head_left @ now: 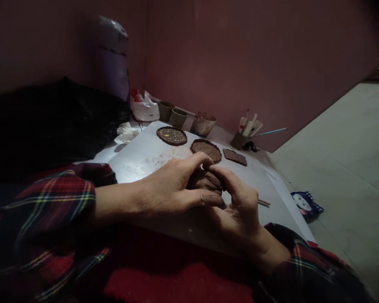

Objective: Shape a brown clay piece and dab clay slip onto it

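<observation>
A lump of brown clay is held between my two hands above a white board. My left hand curls over it from the left, its thumb pressed along the near side and smeared with brown. Cupped round the lump from the right and below is my right hand, its fingers partly hidden. Beyond the hands lie a round brown clay disc with a raised rim, another round disc with yellow specks, and a small brown rectangular slab.
Brown crumbs are scattered on the board. Along the wall stand two dark cups, a smeared container and a holder of sticks and brushes. A thin stick lies to the right. A black bag is at left.
</observation>
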A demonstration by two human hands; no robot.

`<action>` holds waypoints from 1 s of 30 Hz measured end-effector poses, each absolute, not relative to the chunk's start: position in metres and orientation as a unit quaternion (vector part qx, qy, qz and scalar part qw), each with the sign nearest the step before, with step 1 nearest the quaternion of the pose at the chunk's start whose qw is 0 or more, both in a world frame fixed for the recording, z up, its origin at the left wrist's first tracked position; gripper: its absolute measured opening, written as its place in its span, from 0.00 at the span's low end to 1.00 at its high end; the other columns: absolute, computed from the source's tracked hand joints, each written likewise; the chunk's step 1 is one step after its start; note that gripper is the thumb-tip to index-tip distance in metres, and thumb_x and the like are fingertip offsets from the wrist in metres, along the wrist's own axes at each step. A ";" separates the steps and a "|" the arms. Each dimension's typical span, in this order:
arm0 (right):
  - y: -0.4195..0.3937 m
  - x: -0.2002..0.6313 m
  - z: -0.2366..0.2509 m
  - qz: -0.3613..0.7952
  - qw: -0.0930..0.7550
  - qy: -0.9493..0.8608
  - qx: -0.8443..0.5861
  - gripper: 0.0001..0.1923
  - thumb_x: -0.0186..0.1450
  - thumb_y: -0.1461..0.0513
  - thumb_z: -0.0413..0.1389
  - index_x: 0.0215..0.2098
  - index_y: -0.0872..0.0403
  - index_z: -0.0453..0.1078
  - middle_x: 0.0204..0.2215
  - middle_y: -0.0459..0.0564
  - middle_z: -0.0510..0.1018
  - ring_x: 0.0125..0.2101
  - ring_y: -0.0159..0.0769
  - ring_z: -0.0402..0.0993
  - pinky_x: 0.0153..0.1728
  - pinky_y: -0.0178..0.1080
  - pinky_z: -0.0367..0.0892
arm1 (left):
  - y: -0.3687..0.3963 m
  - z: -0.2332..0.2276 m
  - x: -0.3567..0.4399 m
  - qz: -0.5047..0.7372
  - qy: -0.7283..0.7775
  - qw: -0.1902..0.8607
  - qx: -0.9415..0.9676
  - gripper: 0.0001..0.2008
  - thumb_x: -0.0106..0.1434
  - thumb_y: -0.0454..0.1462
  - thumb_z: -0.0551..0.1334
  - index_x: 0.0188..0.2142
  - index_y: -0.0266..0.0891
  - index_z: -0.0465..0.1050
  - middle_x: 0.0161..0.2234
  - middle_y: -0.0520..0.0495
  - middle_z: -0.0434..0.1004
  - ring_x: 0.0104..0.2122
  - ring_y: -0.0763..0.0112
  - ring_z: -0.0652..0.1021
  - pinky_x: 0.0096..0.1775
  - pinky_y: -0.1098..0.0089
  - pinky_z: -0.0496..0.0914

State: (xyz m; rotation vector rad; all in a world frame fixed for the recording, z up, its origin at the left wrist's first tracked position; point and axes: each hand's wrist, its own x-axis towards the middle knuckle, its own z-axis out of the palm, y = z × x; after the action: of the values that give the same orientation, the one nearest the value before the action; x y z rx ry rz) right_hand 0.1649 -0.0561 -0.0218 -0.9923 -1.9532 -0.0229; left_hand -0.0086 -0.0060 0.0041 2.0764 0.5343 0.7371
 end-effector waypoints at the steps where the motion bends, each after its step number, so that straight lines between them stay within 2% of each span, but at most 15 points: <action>1: -0.056 0.165 -0.022 -0.008 0.457 -0.792 -0.404 0.23 0.56 0.61 0.63 0.49 0.56 0.66 0.39 0.51 0.77 0.36 0.34 0.76 0.38 0.36 0.73 | -0.006 0.004 -0.009 0.295 0.214 0.421 0.830 0.22 0.60 0.41 0.64 0.51 0.36 0.65 0.44 0.44 0.77 0.43 0.63 0.77 0.44 0.64 0.70; 15: -0.057 0.165 -0.021 -0.001 0.458 -0.792 -0.404 0.23 0.56 0.61 0.63 0.49 0.56 0.66 0.38 0.52 0.78 0.35 0.35 0.76 0.37 0.36 0.73 | -0.005 0.003 -0.007 0.305 0.216 0.399 0.838 0.23 0.59 0.42 0.65 0.51 0.36 0.65 0.45 0.43 0.76 0.45 0.62 0.76 0.47 0.64 0.68; 25: -0.057 0.165 -0.021 0.006 0.455 -0.791 -0.408 0.23 0.56 0.61 0.63 0.49 0.56 0.66 0.39 0.52 0.78 0.37 0.36 0.77 0.38 0.38 0.74 | -0.006 0.005 -0.008 0.299 0.222 0.404 0.836 0.22 0.60 0.42 0.64 0.51 0.36 0.66 0.43 0.45 0.77 0.41 0.64 0.77 0.43 0.65 0.69; 30: -0.057 0.165 -0.021 0.000 0.454 -0.791 -0.411 0.23 0.56 0.61 0.62 0.49 0.55 0.65 0.40 0.53 0.78 0.36 0.38 0.77 0.36 0.40 0.75 | -0.006 0.004 -0.008 0.301 0.219 0.403 0.836 0.22 0.59 0.42 0.64 0.51 0.36 0.66 0.44 0.44 0.77 0.43 0.63 0.76 0.45 0.64 0.69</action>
State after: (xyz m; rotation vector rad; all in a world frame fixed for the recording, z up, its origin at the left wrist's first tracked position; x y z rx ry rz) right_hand 0.1648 -0.0569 -0.0213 -1.0132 -1.9514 0.0005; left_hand -0.0076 -0.0060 0.0039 2.1121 0.5531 0.7595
